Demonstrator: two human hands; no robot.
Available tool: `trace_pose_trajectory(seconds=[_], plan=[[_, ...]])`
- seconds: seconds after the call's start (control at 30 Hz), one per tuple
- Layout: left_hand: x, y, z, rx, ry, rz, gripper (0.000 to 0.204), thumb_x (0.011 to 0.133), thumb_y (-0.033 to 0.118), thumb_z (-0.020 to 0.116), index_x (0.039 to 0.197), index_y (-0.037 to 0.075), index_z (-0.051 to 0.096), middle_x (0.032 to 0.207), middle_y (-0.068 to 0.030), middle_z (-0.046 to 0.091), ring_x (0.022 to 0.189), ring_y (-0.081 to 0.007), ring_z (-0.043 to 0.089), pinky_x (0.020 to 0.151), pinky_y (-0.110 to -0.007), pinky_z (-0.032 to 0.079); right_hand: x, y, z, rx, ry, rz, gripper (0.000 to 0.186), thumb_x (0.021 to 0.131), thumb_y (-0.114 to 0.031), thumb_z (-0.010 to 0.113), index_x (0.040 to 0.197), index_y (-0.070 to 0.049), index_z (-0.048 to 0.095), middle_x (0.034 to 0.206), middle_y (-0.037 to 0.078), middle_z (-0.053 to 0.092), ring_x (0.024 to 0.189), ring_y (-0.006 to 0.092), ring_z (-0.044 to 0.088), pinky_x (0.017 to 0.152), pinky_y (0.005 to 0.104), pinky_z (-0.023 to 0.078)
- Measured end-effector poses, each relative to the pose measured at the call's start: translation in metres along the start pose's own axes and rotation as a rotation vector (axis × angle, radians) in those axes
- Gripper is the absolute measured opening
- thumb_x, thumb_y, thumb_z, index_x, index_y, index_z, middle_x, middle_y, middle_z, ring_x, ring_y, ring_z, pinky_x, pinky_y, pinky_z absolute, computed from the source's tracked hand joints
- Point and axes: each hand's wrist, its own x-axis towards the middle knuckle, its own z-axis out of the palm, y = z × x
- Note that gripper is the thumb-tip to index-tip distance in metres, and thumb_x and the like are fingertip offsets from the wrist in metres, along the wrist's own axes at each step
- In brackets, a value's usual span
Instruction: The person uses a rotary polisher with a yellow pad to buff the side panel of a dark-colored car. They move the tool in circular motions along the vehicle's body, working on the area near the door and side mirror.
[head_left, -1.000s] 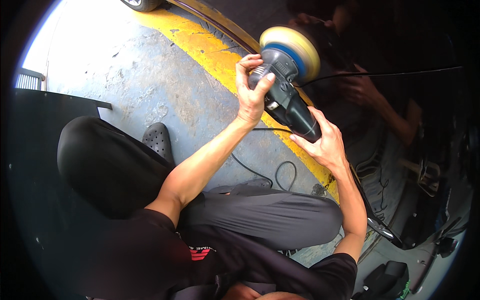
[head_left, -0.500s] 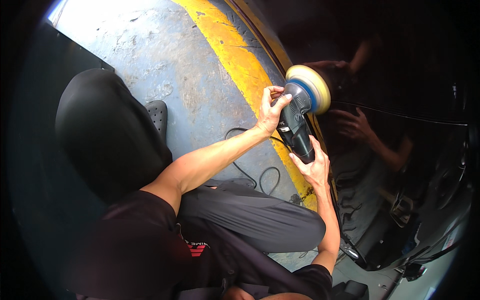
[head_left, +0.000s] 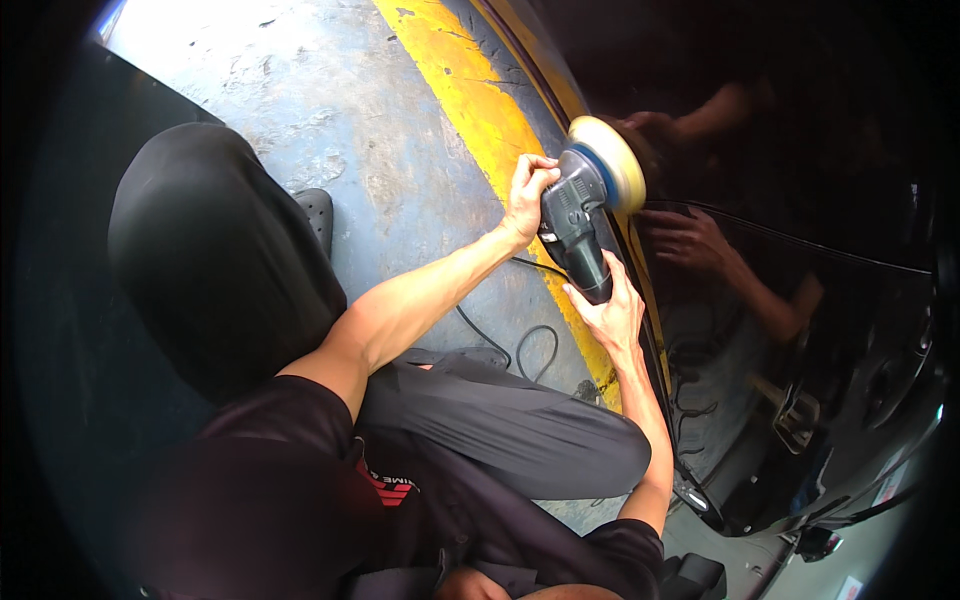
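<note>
Polisher (head_left: 574, 225) filled both our hands in the head view: our left hand (head_left: 527, 198) curled round its grey head (head_left: 577, 178), our right hand (head_left: 615, 308) clasped its rear end (head_left: 593, 280). Its yellow pad (head_left: 620, 165) faced the glossy dark car panel (head_left: 780, 160); whether they touched, we couldn't tell. Black cord (head_left: 557, 343) looped on the floor (head_left: 380, 170).

On the dark shirt (head_left: 480, 515), below the centre of the frame, we see a line of white lettering (head_left: 398, 481) beside a red mark (head_left: 394, 495), seen at a slant. On the polisher (head_left: 574, 228), right of centre, we find a pale marking (head_left: 547, 234) too small to read.
</note>
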Motion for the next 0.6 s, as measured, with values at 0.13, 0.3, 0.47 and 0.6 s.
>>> trace_pose_trajectory(seconds=[0.13,0.3,0.47,0.6], plan=[[0.007,-0.010,-0.008,-0.055,-0.015,-0.014,0.021,0.097,0.019,0.068,0.113,0.008,0.059,0.121,-0.0074,0.061,0.114,-0.0182,0.055,0.108,-0.035,0.041,0.001,0.003,0.006,-0.025,-0.030,0.023,0.084,0.081,-0.042,0.094,0.148,-0.007,0.056,0.135,0.021,0.072,0.113,0.0405,0.076,0.094,0.0492,0.061],[0.008,-0.020,-0.014,-0.112,0.007,-0.077,0.019,0.095,0.018,0.068,0.110,0.008,0.061,0.117,-0.0072,0.063,0.112,-0.0189,0.056,0.107,-0.034,0.042,-0.004,0.011,0.015,-0.026,-0.032,0.035,0.084,0.080,-0.042,0.094,0.147,-0.008,0.056,0.132,0.020,0.073,0.111,0.0407,0.076,0.092,0.0496,0.061],[0.007,-0.024,-0.015,-0.083,0.018,-0.060,0.017,0.094,0.018,0.067,0.106,0.008,0.062,0.112,-0.0070,0.066,0.110,-0.0185,0.058,0.106,-0.034,0.043,-0.008,0.018,0.021,-0.028,-0.017,0.013,0.085,0.080,-0.043,0.095,0.147,-0.008,0.056,0.133,0.021,0.072,0.113,0.0408,0.075,0.093,0.0497,0.061],[0.012,-0.018,-0.017,-0.086,0.026,-0.050,0.015,0.093,0.016,0.067,0.104,0.007,0.063,0.111,-0.0076,0.068,0.108,-0.0180,0.059,0.105,-0.034,0.044,-0.005,0.015,0.023,-0.032,-0.022,0.013,0.086,0.080,-0.043,0.095,0.147,-0.007,0.055,0.134,0.021,0.072,0.113,0.0412,0.075,0.093,0.0502,0.061]])
